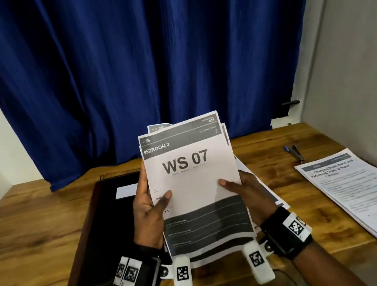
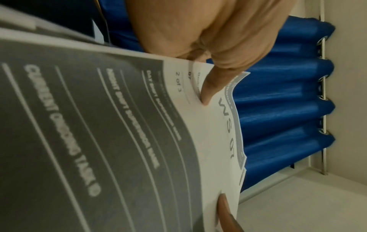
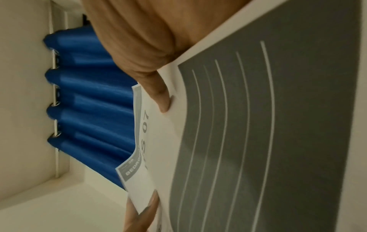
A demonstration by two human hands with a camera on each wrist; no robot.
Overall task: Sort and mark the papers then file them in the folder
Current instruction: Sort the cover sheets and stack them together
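Papers (image 1: 193,179) upright, long axis vertical, header uppermost, left hand (image 1: 148,208) and right hand (image 1: 247,190) gripping opposite edges.

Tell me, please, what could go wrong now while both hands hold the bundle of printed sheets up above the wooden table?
The bundle of printed white sheets is uneven, with edges fanning out behind the front page, so some may slip from the left hand or right hand. Falling sheets could mix with the separate white paper pile on the brown wooden table. The thumbs may crease the bowed front page.
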